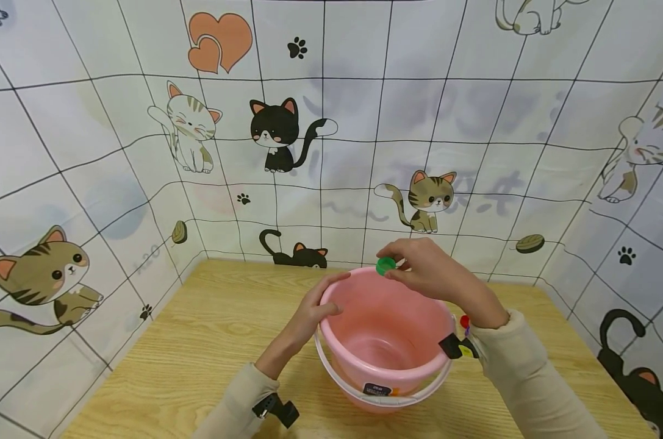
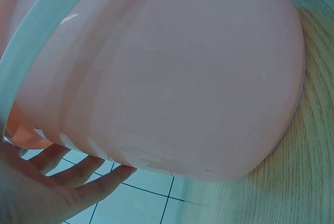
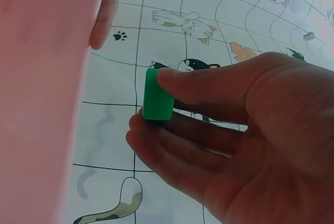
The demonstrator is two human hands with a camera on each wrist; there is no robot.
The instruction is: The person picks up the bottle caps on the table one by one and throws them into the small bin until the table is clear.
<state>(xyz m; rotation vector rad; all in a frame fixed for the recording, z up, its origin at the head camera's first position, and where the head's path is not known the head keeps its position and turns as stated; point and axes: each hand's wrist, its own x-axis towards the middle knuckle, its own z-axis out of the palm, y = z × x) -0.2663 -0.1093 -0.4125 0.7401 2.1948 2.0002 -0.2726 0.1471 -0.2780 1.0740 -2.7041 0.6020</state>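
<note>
A pink bucket (image 1: 386, 360) with a white handle (image 1: 383, 399) stands on the wooden table, its inside bare to the bottom. My left hand (image 1: 315, 311) grips its left rim, thumb over the edge and the other fingers along the outside. In the left wrist view those fingers (image 2: 99, 182) lie against the pink wall. My right hand (image 1: 424, 265) pinches a small green round cap (image 1: 385, 266) above the far rim of the bucket. Thumb and fingertips hold the cap (image 3: 158, 96) by its ends in the right wrist view, beside the bucket wall (image 3: 42, 104).
Just right of the bucket, a small red thing (image 1: 465, 321) shows partly behind my right wrist. The wooden table (image 1: 216, 341) reaches back to a white grid-patterned cloth (image 1: 353, 134) printed with cats, which encloses the back and both sides.
</note>
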